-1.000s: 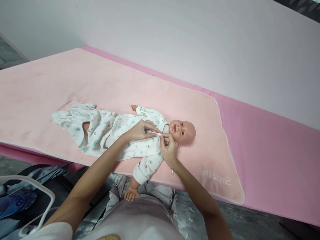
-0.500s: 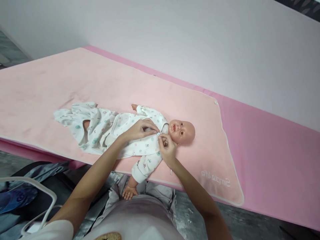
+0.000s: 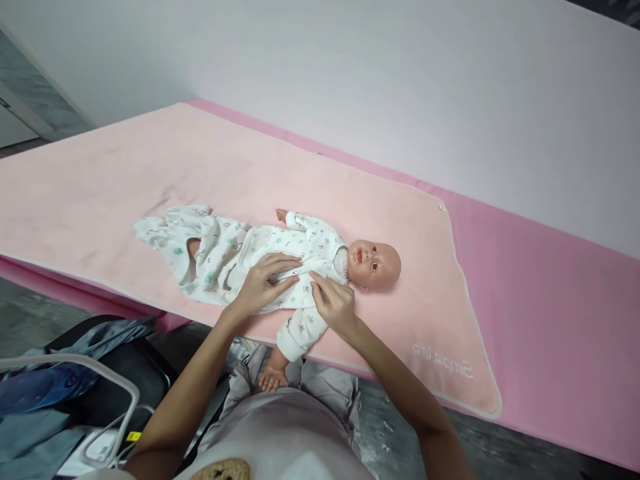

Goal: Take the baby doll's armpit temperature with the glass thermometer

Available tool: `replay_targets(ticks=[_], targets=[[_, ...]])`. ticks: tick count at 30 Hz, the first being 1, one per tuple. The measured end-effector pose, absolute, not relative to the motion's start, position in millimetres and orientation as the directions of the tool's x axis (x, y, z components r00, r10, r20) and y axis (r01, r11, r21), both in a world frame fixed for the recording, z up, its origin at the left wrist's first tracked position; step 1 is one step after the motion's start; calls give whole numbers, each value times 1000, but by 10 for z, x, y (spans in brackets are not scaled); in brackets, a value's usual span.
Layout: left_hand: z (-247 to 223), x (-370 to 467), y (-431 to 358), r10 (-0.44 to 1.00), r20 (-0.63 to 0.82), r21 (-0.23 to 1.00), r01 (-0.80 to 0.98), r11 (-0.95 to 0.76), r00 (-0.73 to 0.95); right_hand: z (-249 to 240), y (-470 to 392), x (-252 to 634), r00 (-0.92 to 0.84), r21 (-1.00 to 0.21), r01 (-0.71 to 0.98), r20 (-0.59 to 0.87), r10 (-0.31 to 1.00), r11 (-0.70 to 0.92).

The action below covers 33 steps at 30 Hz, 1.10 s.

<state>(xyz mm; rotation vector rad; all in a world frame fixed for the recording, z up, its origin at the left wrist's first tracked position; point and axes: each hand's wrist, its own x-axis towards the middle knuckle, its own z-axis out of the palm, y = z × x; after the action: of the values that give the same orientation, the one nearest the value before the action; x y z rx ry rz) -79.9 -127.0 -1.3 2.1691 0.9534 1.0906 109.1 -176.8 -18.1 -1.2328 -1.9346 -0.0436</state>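
Observation:
A bald baby doll [image 3: 383,265] lies on its back with its head to the right. It wears a white romper [image 3: 273,243] with small coloured prints, crumpled at the leg end. A round snap button [image 3: 327,265] shows near the collar. Across the doll's chest lies my left hand [image 3: 265,280], palm down, its fingers stretched and the thumb apart. Closer to the neck, my right hand [image 3: 335,303] is curled, with index and thumb tips at the romper's front edge. What sits between those tips is hidden. The doll's nearer arm hangs over the table edge.
A light pink mat [image 3: 395,213] with printed lettering covers much of the pink table [image 3: 560,300], beside a pale wall. At lower left, a black chair [image 3: 145,367] holds cloth and a blue-labelled bottle [image 3: 55,387], with a white curved tube in front.
Both hands have moved off the snap button at the collar and down the chest, leaving it in sight. My left fingers have flattened out. The view has shifted slightly.

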Motion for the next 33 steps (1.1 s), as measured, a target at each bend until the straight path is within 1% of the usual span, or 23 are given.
replay_targets(ticks=[3,7,11,15,21,25,27,30,33], targets=[[-21,-790,-1250,787,461,719,346,-602,410,-36,-1683,978,-285,-285,773,642,712,567],[-46,-792,-1253,794,477,720,350,-599,377,69,-1517,870,-311,-229,812,607,731,537],[-63,-782,-1263,811,463,740,348,-576,358,19,-1449,859,-333,-250,784,603,724,569],[-67,-764,-1252,801,481,720,361,-592,356,-81,-1464,887,-296,-275,770,645,704,575],[-106,-715,-1278,759,533,607,456,-651,374,-202,-1465,911,-278,-215,779,725,631,590],[-137,-697,-1305,742,532,541,511,-668,407,-201,-1461,913,-255,-234,752,758,600,616],[-135,-700,-1311,745,519,539,516,-666,420,-193,-1462,913,-250,-260,742,748,614,619],[-119,-713,-1311,756,496,569,498,-655,427,-197,-1461,914,-243,-301,724,732,637,621],[-107,-724,-1302,766,487,609,466,-642,420,-214,-1452,912,-225,-320,701,749,623,638]])
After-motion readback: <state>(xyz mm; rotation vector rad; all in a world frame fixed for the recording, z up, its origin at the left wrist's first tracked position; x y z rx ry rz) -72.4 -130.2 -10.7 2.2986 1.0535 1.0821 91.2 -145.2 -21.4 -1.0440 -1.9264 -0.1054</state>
